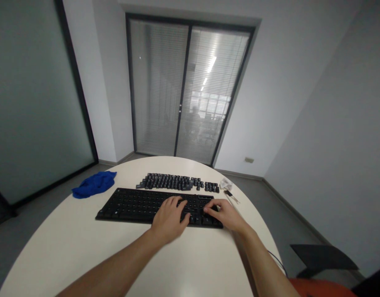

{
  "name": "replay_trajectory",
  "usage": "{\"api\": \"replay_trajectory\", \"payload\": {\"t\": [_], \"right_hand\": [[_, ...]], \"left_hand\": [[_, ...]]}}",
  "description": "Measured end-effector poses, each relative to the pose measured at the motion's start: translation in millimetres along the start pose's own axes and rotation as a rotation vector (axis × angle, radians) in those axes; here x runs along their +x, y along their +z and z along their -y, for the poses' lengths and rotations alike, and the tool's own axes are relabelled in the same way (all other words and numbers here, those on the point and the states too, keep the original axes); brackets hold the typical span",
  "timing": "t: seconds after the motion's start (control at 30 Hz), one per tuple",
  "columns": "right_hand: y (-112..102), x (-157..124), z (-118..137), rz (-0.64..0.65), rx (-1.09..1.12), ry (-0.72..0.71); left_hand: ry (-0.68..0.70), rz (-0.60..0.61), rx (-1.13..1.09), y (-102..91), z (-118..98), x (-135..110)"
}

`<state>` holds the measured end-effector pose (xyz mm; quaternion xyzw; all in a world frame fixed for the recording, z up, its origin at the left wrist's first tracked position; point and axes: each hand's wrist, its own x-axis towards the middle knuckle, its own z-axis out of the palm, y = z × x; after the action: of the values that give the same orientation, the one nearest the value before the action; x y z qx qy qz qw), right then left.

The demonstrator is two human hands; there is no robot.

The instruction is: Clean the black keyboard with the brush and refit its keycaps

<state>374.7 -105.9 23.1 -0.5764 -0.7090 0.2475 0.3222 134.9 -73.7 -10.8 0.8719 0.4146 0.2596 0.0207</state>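
Observation:
A black keyboard (131, 205) lies on the round table, with bare switch spots over much of it and some keycaps seated along the near edge. My left hand (169, 216) rests on its right half, fingers spread and holding nothing. Over the number pad, the thumb and forefinger of my right hand (222, 212) are pinched together. Whatever is between those fingertips is too small to make out. Behind the keyboard, loose black keycaps (168, 181) stand in rows, with a separate small block of number-pad keycaps (211, 187) at the right.
A blue cloth (95, 184) lies at the left edge of the white table (84, 251). Crumpled clear plastic (226, 184) and a small brush-like tool (231, 196) lie at the right. A chair with a black armrest (324, 256) stands at the lower right, near a cable.

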Motion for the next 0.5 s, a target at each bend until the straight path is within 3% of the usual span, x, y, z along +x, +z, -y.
{"api": "replay_trajectory", "payload": {"t": [0.5], "right_hand": [[-0.7,-0.5,-0.4,0.018,0.016,0.003]], "left_hand": [[0.007,0.002,-0.008,-0.4,0.3,-0.3]]}}
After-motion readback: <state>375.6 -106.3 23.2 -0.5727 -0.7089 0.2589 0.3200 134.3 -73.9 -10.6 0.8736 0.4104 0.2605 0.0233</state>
